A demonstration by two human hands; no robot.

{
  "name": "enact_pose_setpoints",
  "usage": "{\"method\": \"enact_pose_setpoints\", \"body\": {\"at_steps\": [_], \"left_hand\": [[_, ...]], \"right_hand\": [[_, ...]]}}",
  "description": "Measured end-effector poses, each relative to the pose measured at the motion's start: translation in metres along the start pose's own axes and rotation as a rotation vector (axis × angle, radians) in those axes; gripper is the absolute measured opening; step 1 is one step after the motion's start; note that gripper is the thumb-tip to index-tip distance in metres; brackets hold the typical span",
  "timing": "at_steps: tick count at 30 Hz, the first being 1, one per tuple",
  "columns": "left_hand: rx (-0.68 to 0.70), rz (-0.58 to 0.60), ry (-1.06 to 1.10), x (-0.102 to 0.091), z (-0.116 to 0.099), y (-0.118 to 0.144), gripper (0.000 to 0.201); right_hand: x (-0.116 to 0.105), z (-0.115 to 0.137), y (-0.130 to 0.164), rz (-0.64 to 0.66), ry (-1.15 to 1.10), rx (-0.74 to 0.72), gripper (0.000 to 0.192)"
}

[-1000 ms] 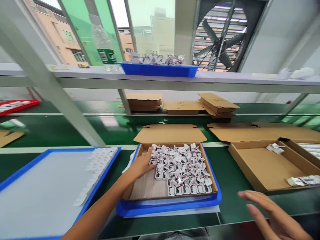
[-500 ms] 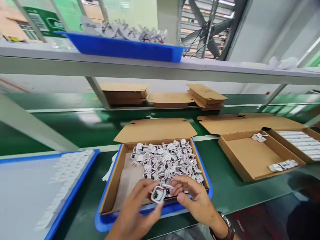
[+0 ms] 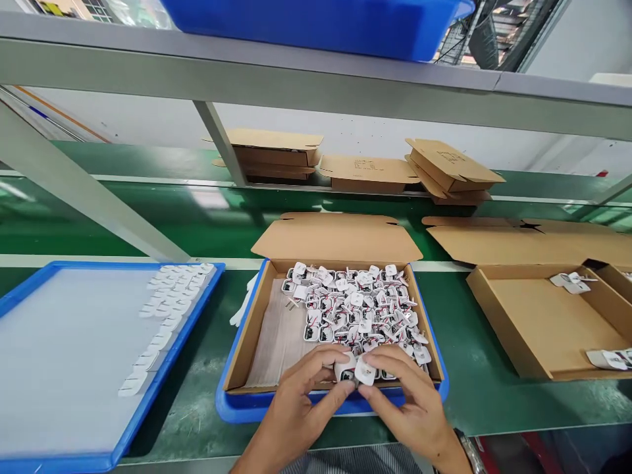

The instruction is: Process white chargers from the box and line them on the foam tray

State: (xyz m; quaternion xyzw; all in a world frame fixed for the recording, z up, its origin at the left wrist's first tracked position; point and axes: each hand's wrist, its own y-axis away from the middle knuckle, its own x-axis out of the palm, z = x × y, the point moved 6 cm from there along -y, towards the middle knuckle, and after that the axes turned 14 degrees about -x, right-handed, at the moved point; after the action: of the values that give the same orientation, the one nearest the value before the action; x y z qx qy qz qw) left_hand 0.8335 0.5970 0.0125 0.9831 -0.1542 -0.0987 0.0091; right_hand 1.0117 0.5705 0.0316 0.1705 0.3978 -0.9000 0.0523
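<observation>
A single head-worn camera looks forward and steeply down from above the near edge of the green workbench [image 3: 474, 395]. It sits close over the open cardboard box [image 3: 276, 329] of small white parts — the box fills the lower middle. Beyond the box, the view reaches flat cartons [image 3: 368, 172] and the metal shelf rail [image 3: 296, 79] overhead. Left of the box lies a blue tray [image 3: 207, 289] — cut by the frame edge.
</observation>
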Motion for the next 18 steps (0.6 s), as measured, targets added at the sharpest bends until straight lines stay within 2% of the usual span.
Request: {"method": "enact_pose_setpoints", "body": {"at_steps": [4, 8, 10, 14, 18], "left_hand": [[0.083, -0.096, -0.031, -0.001, -0.003, -0.002, 0.023], [0.129, -0.116, 0.019, -0.002, -0.008, -0.004, 0.025], [0.142, -0.102, 0.093, -0.001, -0.008, -0.005, 0.027], [0.115, -0.089, 0.225, 0.002, -0.003, -0.007, 0.028], [0.026, -0.033, 0.241, 0.005, 0.003, -0.009, 0.024]], "right_hand": [[0.003, 0.011, -0.002, 0.033, 0.018, -0.090, 0.035], [0.010, 0.014, 0.000, 0.182, -0.069, -0.118, 0.038], [0.009, 0.011, 0.002, 0.183, -0.079, -0.142, 0.041], [0.006, 0.006, 0.003, 0.178, -0.059, -0.232, 0.042], [0.003, 0.005, 0.003, 0.211, 0.002, -0.315, 0.050]]}}
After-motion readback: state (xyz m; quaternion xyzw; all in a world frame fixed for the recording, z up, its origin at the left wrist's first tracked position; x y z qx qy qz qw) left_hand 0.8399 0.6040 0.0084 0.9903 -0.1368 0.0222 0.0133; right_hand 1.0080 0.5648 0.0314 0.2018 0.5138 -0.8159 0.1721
